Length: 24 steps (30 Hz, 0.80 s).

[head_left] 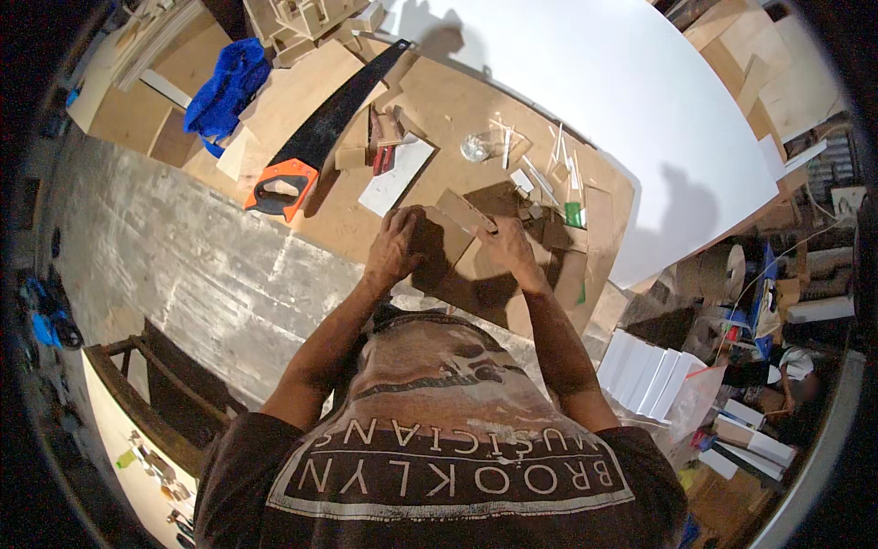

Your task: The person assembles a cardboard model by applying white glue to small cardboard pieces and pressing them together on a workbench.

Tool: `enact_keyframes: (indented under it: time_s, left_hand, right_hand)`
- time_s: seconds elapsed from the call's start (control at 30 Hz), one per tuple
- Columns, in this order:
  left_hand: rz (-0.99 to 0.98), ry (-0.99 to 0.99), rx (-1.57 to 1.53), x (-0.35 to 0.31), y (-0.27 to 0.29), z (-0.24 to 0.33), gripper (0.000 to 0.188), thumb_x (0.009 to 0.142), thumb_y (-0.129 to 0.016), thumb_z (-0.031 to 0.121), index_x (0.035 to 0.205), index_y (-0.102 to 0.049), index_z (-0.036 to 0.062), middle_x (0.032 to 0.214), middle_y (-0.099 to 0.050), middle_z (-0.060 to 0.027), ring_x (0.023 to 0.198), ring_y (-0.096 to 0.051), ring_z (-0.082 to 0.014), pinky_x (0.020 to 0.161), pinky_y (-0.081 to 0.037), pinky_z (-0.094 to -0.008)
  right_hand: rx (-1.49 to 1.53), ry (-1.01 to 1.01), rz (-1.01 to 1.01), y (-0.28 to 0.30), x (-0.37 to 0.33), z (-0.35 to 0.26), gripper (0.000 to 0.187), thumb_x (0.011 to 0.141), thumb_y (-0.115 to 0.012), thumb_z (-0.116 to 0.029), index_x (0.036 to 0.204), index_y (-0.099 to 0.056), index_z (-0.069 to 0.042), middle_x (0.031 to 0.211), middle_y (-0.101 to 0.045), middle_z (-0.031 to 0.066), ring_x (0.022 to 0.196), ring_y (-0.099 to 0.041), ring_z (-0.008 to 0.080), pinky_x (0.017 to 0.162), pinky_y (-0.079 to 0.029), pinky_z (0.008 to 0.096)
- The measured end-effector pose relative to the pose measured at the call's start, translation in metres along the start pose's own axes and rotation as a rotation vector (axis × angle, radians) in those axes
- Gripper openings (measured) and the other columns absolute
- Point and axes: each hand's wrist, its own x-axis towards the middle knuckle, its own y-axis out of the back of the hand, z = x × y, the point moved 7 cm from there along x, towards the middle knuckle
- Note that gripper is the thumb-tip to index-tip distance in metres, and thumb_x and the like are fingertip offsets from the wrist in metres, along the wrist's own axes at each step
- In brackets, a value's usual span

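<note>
My right hand [508, 247] is closed round the near end of a small flat wooden strip [463, 211] held over the workbench [439, 101]. My left hand [395, 245] is at the bench's near edge, fingers stretched out and resting by the lower end of a white board offcut [399, 174]. Whether anything lies under those fingers is hidden by shadow. A red tool [383, 160] lies by the offcut. Farther left is a handsaw [283, 188] with an orange handle and a dark blade pointing away from me.
Thin white sticks [558, 156], a clear glass-like object [475, 147] and a green piece [573, 214] lie right of centre. A blue cloth [229, 87] is at the far left. A large white sheet [622, 101] covers the far right side. White panels [645, 373] stand at the right.
</note>
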Motion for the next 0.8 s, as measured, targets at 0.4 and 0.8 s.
enact_keyframes:
  time_s: [0.4, 0.8]
  left_hand:
    - [-0.071, 0.127, 0.088, 0.044, -0.005, -0.007, 0.078, 0.07, -0.079, 0.013, 0.14, -0.044, 0.0142, 0.138, -0.047, -0.0092, 0.128, -0.045, -0.035, 0.101, -0.043, -0.052]
    - [-0.01, 0.23, -0.003, 0.054, -0.013, -0.015, 0.051, 0.074, -0.071, 0.01, 0.123, -0.067, 0.0237, 0.122, -0.054, -0.0089, 0.118, -0.048, -0.0349, 0.097, -0.044, -0.0537]
  right_hand:
    - [0.244, -0.236, -0.361, 0.032, 0.01, -0.042, 0.043, 0.084, -0.07, -0.025, 0.121, -0.066, -0.003, 0.109, -0.07, 0.0246, 0.099, -0.07, 0.0324, 0.086, -0.054, 0.0401]
    - [0.143, -0.082, -0.168, -0.007, 0.002, -0.015, 0.043, 0.088, -0.069, -0.033, 0.105, -0.069, 0.006, 0.101, -0.069, 0.0271, 0.096, -0.068, 0.0389, 0.088, -0.053, 0.0431]
